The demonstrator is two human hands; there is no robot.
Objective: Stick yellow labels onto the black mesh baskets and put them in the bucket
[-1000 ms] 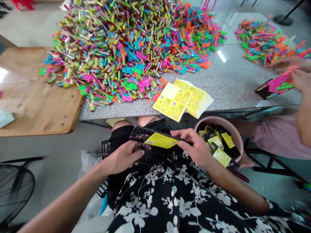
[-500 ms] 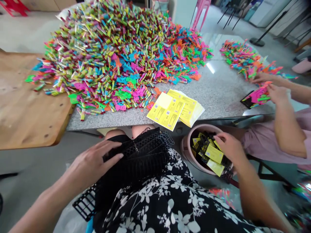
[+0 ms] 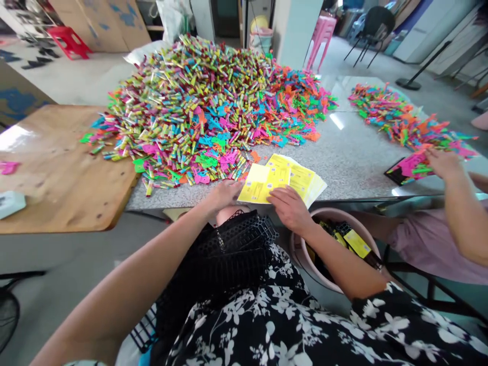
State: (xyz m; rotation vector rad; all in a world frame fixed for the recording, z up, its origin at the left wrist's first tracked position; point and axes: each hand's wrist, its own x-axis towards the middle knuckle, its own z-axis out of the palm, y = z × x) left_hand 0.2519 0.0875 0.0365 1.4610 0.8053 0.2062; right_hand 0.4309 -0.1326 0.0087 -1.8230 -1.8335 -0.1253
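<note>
Yellow printed card sheets (image 3: 298,178) lie fanned in a stack at the table's front edge. My right hand (image 3: 292,209) rests its outstretched fingers on the near edge of the top sheet; its thumb is hidden. At that sheet's left corner is my left hand (image 3: 225,195), fingers extended, and whether they touch the sheet is unclear. Black plastic lattice pieces (image 3: 244,236) are piled on my lap below both hands. Beside my right forearm stands a pink bucket (image 3: 375,241) holding black pieces with yellow cards (image 3: 357,244).
Behind the sheets rises a large heap of colourful small tubes and plastic toy pieces (image 3: 190,112). A wooden board (image 3: 68,168) adjoins the table on the left. To the right, a co-worker's hand (image 3: 444,162) handles bright pieces near a smaller pile (image 3: 404,117).
My left hand has left the black lattice pieces and moved up to the sheets. My right hand has come from the bucket onto the top sheet. The view has tilted up.
</note>
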